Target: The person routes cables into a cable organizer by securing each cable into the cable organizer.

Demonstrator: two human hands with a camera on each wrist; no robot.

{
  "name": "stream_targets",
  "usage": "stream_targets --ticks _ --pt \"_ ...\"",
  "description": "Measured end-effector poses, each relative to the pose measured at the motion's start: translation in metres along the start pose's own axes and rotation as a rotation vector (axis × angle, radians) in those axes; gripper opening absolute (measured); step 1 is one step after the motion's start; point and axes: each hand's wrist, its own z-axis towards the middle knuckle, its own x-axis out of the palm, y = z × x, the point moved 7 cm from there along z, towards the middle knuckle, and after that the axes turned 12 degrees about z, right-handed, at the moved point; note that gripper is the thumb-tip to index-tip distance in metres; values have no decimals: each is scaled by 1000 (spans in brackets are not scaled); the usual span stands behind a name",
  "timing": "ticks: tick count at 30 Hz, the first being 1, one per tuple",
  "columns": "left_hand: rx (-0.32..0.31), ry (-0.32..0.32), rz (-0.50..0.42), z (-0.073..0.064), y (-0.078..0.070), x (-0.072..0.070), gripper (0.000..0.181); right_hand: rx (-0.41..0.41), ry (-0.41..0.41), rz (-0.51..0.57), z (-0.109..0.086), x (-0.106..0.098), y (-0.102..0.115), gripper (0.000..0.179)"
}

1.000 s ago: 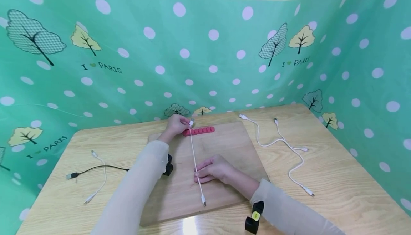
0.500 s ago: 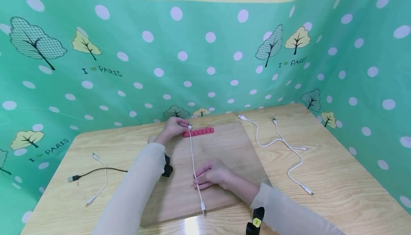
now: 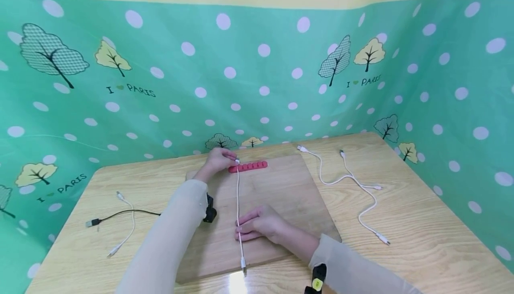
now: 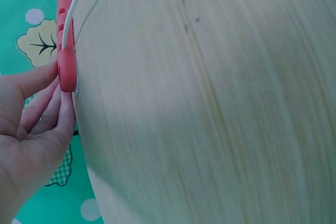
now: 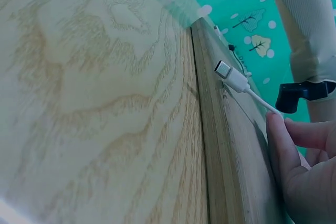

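A white charging cable [image 3: 238, 196] runs nearly straight down the wooden board [image 3: 281, 196]. My left hand [image 3: 218, 159] pinches its upper plug at the left end of the red cable holder [image 3: 257, 165]. In the left wrist view, my left thumb and fingers [image 4: 39, 111] lie against the end of the red holder [image 4: 67, 69], where the cable [image 4: 73, 11] meets a slot; the plug is hidden there. My right hand [image 3: 261, 225] pinches the cable lower down. Beyond its fingertips, the small metal-tipped connector [image 5: 233, 77] sticks out past the board's near edge.
Left of the board lie a black USB cable [image 3: 124, 212] and a short white cable [image 3: 130, 229], crossing. A longer branched white cable [image 3: 367, 213] lies on the right of the wooden table [image 3: 425, 240]. A green dotted curtain [image 3: 257, 71] stands behind.
The upper plug has come down to the red holder with my left hand. My right hand has moved slightly down and left, bringing the connector past the board's near edge.
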Motion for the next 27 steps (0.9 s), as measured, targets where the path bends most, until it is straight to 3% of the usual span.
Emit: stream_targets --ticks 13,21,27 --pt "14 -24 74 -15 -5 -10 35 22 45 -35 -6 -7 15 30" --pt "36 -48 -1 -31 5 -26 38 4 8 -47 -5 -21 28 33" --pt "18 -46 -82 -42 15 -35 39 4 -17 -52 -1 -30 34 33"
